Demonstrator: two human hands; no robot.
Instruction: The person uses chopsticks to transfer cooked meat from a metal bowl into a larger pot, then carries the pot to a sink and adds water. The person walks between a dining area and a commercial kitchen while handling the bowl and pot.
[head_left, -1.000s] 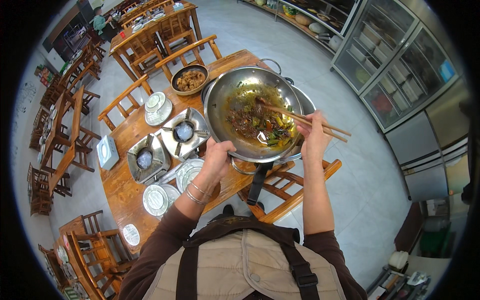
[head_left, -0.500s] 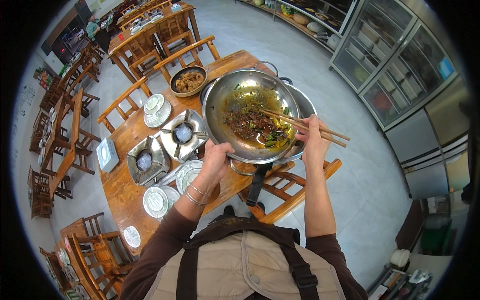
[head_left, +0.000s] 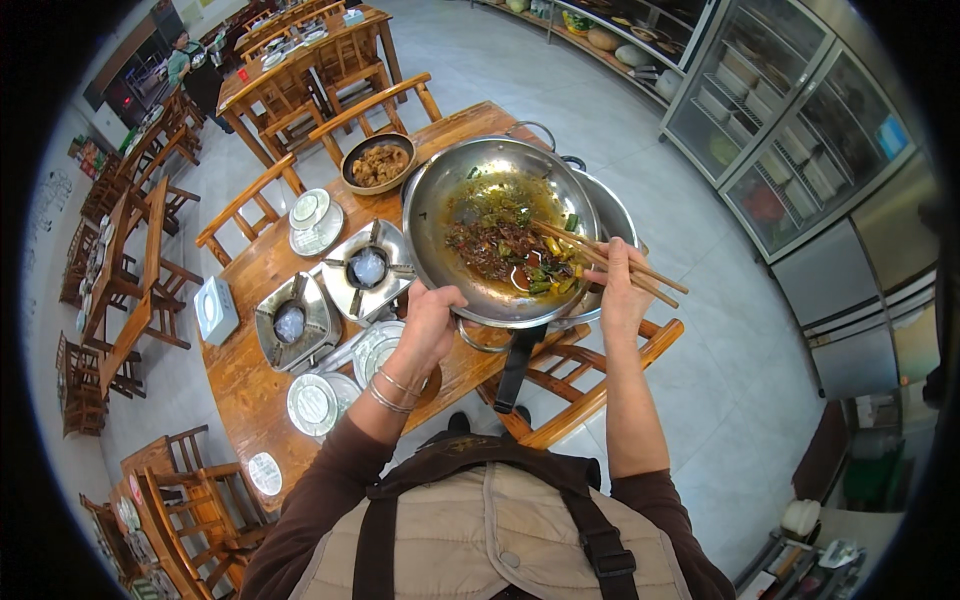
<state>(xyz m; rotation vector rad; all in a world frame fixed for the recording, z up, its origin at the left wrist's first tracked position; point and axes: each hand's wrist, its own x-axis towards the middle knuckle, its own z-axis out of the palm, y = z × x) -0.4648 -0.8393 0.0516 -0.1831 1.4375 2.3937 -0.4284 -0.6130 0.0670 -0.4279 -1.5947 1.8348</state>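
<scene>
The right hand [head_left: 622,300], fingers grasping chopsticks [head_left: 660,278], has drawn their tips rightward through the food [head_left: 490,250], apparently stirring; the left hand [head_left: 432,315] grips the pan [head_left: 428,215] over the bench [head_left: 245,395]'s right edge.

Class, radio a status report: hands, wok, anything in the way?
Left hand gripping metal wok at rim. Right hand holding wooden chopsticks, tips in saucy food. Nothing visibly obstructing.

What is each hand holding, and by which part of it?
The left hand holds the metal pan by its near-left rim; the right hand holds the wooden chopsticks around their middle.
</scene>
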